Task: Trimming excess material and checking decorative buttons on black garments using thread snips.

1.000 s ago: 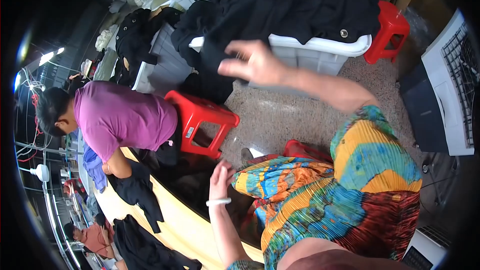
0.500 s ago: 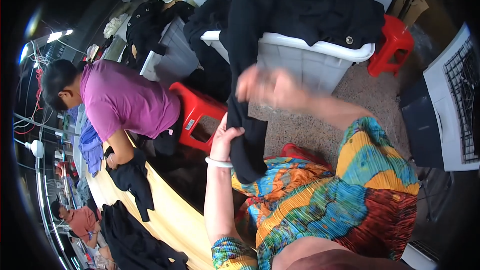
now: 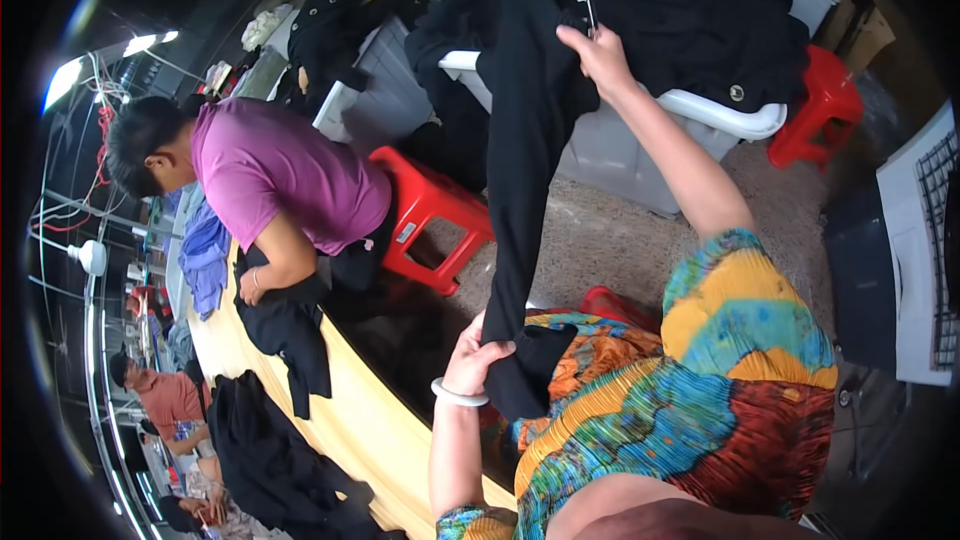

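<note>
My left hand (image 3: 476,358), with a pale bangle at its wrist, grips the lower end of a long black garment part (image 3: 520,170), a sleeve or a leg. The cloth runs down from a heap of black garments (image 3: 690,10) and folds over below my thumb. My right hand (image 3: 603,62) is closed at the edge of that heap, its thumb pointing left. A small slim silver tool (image 3: 588,12) sticks up from its fingers; its exact kind is not clear.
The heap lies on a pale grey bin (image 3: 620,158) with a white rim. Red stools (image 3: 440,215) stand at left and a further red stool (image 3: 822,110) at right. A person in a purple shirt (image 3: 290,175) handles black cloth at a wooden table (image 3: 370,430), where another black garment (image 3: 270,460) lies.
My right hand has moved up and away, from beside the hanging cloth to the heap. My left hand has moved slightly down and right, still gripping the garment, which is now stretched longer.
</note>
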A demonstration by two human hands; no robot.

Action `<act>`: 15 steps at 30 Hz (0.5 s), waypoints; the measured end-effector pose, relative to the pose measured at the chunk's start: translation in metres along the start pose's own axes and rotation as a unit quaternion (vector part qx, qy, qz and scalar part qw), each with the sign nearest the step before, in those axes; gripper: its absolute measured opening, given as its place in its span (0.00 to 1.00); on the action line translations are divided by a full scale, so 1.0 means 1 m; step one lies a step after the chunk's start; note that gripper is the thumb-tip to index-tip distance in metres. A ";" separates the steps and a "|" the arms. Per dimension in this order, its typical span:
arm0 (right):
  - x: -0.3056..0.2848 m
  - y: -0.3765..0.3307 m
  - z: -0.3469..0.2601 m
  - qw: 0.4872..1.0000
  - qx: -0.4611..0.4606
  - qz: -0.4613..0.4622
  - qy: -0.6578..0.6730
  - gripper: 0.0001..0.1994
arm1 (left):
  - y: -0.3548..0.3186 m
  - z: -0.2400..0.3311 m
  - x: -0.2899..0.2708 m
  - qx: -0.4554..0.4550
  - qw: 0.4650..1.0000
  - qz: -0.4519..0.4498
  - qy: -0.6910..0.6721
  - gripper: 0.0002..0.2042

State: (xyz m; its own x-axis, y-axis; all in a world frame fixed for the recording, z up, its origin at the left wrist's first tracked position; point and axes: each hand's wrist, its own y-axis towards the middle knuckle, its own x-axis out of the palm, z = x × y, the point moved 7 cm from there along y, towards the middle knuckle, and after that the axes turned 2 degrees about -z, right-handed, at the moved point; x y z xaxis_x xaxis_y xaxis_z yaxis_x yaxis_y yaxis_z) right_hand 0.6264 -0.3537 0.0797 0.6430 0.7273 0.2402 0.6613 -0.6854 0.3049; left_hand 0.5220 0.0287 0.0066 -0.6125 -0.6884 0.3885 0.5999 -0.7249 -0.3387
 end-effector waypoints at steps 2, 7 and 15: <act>0.006 -0.034 -0.016 0.997 -0.045 -0.055 0.016 0.10 | 0.005 -0.004 -0.008 -0.017 0.999 0.011 0.029 0.24; 0.050 -0.130 -0.036 0.977 0.012 -0.210 -0.026 0.13 | 0.022 0.008 -0.017 -0.016 0.997 0.011 0.071 0.19; 0.102 -0.294 -0.072 0.817 0.019 -0.571 0.078 0.10 | 0.097 0.066 0.042 0.001 0.984 -0.098 -0.146 0.25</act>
State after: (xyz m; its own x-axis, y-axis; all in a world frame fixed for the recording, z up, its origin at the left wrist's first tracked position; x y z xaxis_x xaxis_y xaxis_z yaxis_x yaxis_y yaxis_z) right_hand 0.4697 -0.0748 0.0812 -0.4572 0.8870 -0.0653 0.8091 0.4453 0.3835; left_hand 0.5885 -0.0684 0.0471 -0.5421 -0.4983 0.6767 0.4864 -0.8427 -0.2309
